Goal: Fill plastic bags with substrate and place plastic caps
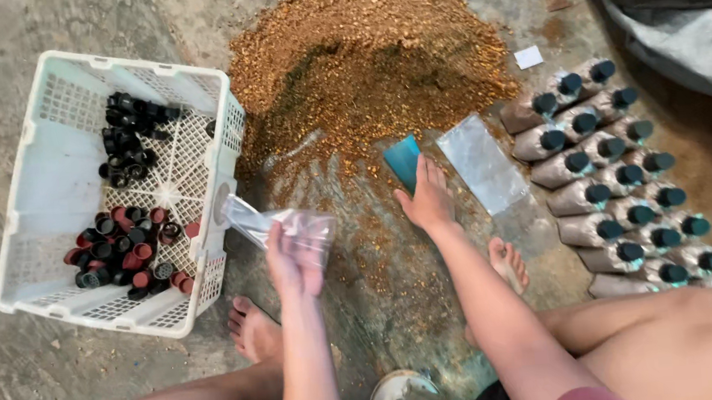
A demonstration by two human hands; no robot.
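While you squat barefoot on the concrete floor (11, 376), your left hand (293, 261) holds up an empty clear plastic bag (285, 225), fingers closed around its lower part so the bag hangs crumpled and slanted toward the white plastic crate (45, 180). Your right hand (426, 198) reaches forward, its grip resting on a teal scoop (402, 160) that lies on the floor at the near edge of the sawdust heap (369, 53); whether the fingers have closed on it cannot be made out from this angle.

By the look of it, this is the filling step at its start: bag in hand, scoop at the fingertips, no sawdust in the bag yet. The next move would call for a firm hold on the scoop and a mouth opened in the bag.

A flat clear bag (482, 163) lies just beside the scoop. To the right, filled brown bags with dark caps (608, 191) lie in rows. The crate holds loose black and red caps (124, 246).
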